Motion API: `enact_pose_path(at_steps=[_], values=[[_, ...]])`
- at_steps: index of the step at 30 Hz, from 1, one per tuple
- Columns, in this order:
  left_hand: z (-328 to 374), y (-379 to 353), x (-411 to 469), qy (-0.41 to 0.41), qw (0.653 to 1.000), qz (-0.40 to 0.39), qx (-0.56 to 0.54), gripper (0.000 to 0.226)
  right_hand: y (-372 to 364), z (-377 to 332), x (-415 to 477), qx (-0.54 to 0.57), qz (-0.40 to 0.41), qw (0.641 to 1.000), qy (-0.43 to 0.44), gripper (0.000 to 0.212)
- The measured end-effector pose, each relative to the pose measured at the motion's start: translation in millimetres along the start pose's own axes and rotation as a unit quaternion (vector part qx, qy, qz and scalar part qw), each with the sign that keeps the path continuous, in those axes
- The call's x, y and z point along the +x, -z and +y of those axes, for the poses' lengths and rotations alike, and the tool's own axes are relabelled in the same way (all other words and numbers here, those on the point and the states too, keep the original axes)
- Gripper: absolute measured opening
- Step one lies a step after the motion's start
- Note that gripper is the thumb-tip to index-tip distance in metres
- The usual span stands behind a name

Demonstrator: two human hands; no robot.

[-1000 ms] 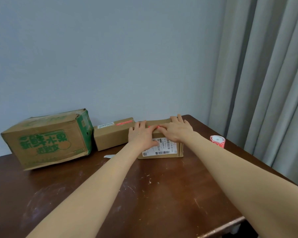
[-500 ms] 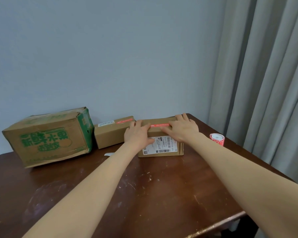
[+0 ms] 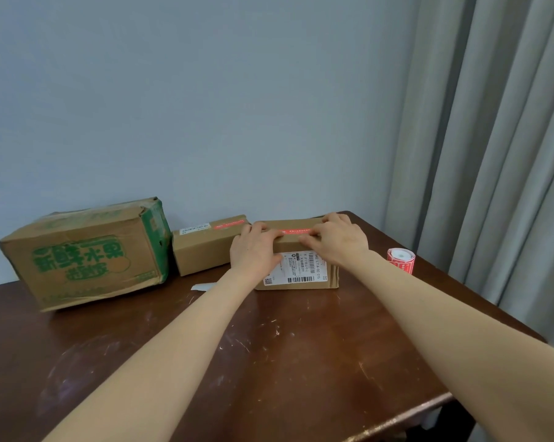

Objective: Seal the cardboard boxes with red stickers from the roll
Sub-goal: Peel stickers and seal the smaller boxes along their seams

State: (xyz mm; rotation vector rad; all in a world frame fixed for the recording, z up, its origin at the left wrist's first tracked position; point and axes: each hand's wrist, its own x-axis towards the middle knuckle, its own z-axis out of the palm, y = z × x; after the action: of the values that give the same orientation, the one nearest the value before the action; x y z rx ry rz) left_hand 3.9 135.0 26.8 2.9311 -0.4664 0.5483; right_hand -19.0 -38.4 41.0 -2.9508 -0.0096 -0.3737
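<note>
1. Left hand (image 3: 253, 250): bare, uncovered from fingertips to wrist.
2. Right hand (image 3: 341, 242): bare as well, knuckle lines visible on the back.
3. Left forearm (image 3: 173, 339): bare skin all the way to the bottom frame edge, smooth and slim.
4. Right forearm (image 3: 444, 320): bare to the right and bottom edges. It looks thicker near the lens, which is wide-angle stretch.
5. Nails: too small and soft in the picture to tell length or finish.
6. Clothing: can't tell, as only hands and forearms are in frame.
</note>
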Motion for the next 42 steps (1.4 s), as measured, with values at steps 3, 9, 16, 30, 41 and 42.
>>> enact_pose_path(at_steps=[3, 9, 16, 30, 41, 42], values=[[2.4, 0.1, 1.0, -0.012, 1.0, -0.003, 0.027, 0.055, 3.5, -3.7, 1.2, 0.0, -0.017, 1.0, 0.024, 0.05], [10.4, -2.4, 3.4, -0.004, 0.999, -0.025, 0.023, 0.056, -3.6, -7.2, 3.1, 0.011, -0.051, 0.998, 0.026, 0.053], [9.7, -1.3, 10.1, 0.001, 0.996, -0.089, 0.009, 0.069, -5.2, -6.4, 9.8, -0.009, -0.087, 0.996, 0.023, 0.064], [-2.9, 3.1, 7.0, 0.009, 0.997, -0.073, 0.005, 0.067, -2.1, 7.4, 7.8, -0.05, -0.049, 0.998, -0.004, 0.073], [-6.9, -2.8, -1.6, 0.009, 0.999, -0.048, 0.011, 0.063, 1.7, 7.8, 2.2, -0.026, -0.048, 0.998, 0.002, 0.053], [-6.9, -2.5, -2.7, 0.012, 0.999, -0.05, 0.007, 0.064, 1.3, 7.9, 2.1, -0.02, -0.049, 0.999, -0.001, 0.053]])
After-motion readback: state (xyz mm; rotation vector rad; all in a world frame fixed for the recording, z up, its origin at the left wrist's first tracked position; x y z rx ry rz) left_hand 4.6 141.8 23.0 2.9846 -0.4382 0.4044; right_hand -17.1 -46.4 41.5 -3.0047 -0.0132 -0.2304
